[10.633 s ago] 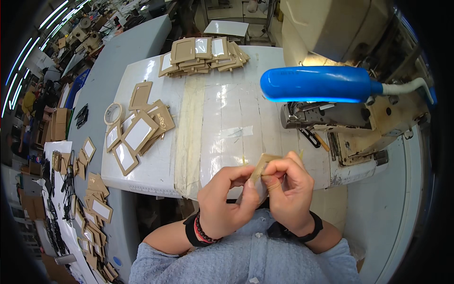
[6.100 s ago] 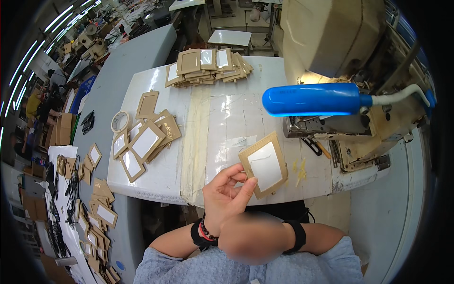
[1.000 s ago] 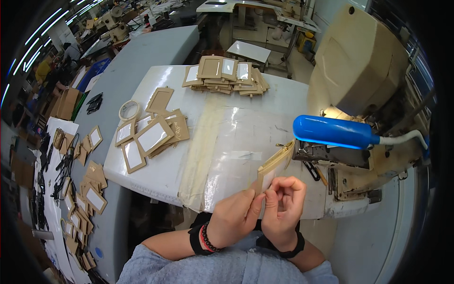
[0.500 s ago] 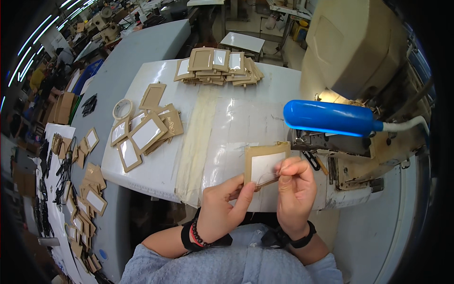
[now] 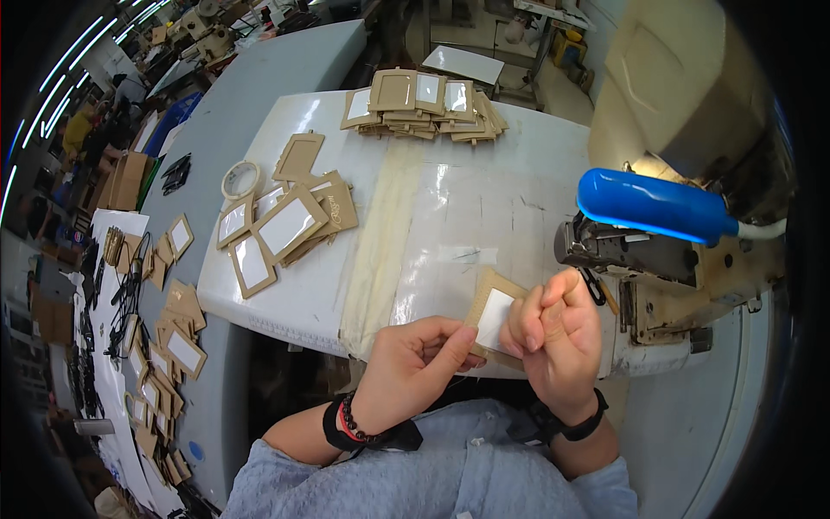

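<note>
A tan card holder (image 5: 491,313) with a white window stands tilted above the near part of the white worktable (image 5: 441,216). My left hand (image 5: 411,370) pinches its lower left corner between thumb and fingers. Over its right side, my right hand (image 5: 558,333) is closed with fingers curled and raised. Whatever those fingers hold, if anything, is too small or hidden to make out. The right hand covers much of the holder's right edge.
At right stands a sewing machine (image 5: 674,303) with a blue lamp (image 5: 653,206) before it. Stacked card holders (image 5: 393,91) lie at the far edge; others (image 5: 290,225) lie left by a tape roll (image 5: 241,180). Several more (image 5: 183,353) cover the grey side table (image 5: 285,78).
My right hand has risen slightly and curled its fingers tighter. The card holder has tilted in my left hand. The whole view has shifted, moving the scene within the picture.
</note>
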Demonstrator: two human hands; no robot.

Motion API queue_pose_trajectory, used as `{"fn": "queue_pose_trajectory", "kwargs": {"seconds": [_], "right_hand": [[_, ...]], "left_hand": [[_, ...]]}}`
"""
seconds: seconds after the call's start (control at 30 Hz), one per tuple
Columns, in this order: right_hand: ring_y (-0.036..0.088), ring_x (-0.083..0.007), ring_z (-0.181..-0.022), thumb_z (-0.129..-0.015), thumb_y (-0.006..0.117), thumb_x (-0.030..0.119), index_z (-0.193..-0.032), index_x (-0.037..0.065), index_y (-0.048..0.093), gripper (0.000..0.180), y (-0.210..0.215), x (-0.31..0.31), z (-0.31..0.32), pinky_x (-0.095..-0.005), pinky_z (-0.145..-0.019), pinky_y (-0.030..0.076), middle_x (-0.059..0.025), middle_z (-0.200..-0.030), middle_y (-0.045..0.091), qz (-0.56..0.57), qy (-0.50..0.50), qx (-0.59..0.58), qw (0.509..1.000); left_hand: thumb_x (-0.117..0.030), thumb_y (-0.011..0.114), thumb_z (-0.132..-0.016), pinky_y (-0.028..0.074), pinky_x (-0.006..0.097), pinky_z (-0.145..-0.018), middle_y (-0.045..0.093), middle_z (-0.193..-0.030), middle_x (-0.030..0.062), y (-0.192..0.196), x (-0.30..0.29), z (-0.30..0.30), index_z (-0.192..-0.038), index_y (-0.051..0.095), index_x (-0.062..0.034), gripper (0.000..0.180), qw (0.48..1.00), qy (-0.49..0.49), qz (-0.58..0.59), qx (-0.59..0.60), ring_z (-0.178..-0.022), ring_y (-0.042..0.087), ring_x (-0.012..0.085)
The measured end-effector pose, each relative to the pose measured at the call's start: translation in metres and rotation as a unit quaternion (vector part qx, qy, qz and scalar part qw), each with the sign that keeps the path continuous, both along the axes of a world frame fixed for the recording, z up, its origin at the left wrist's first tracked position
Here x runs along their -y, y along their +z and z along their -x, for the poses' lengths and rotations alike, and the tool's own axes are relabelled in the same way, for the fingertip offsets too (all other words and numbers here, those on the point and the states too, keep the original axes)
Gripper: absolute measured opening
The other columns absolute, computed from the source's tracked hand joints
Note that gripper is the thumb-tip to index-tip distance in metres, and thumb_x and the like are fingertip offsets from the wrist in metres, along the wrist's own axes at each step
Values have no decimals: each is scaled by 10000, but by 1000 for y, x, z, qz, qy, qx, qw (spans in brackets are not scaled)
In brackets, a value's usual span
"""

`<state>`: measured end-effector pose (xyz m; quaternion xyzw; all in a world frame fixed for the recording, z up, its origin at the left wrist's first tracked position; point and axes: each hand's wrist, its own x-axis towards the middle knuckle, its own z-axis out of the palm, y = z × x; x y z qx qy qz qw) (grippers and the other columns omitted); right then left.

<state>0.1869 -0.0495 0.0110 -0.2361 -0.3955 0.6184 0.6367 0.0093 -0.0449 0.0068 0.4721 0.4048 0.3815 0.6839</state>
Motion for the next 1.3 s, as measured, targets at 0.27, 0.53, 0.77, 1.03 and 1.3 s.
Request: {"fn": "queue_pose_trajectory", "kwargs": {"seconds": [0.27,0.53,0.77,1.03,1.3], "right_hand": [[381,-96,-617,-1047,433,130,-1030,88,419,48,1,-10,-9,-253,-604,359,-30,-709,468,7,-96,6,995],[367,-79,-596,-1041,441,144,-1077,74,447,79,5,-8,-33,-234,-578,334,-23,-694,488,28,-111,66,991],[436,-50,-648,-1040,456,152,-1072,66,444,93,-19,8,-23,-190,-600,355,-9,-725,517,59,-110,154,980],[473,-63,-713,-1041,415,95,-1089,40,444,79,-35,10,14,-197,-680,401,-25,-778,525,60,-226,193,953],[443,-43,-663,-1043,434,129,-1076,54,452,84,-36,10,-7,-192,-593,334,0,-739,535,47,-260,215,940]], "left_hand": [[-102,593,-983,559,220,-721,705,-869,97,-2,-3,3,-1019,642,94,206,991,-61,-39,-110,-808,686,104],[-184,519,-1028,545,220,-727,644,-850,25,-2,-11,10,-964,560,19,217,989,-103,-27,-100,-816,637,61],[-248,475,-1049,563,251,-708,624,-945,40,-16,-17,6,-1058,493,-31,218,981,-93,149,82,-825,629,83],[-143,496,-1027,520,316,-926,586,-1197,89,-16,-17,-9,-1316,413,-18,326,961,-59,202,177,-1076,607,141],[-91,482,-1022,500,305,-961,573,-1294,115,-17,-9,4,-1443,304,15,469,979,-166,76,93,-1133,590,144]]}}
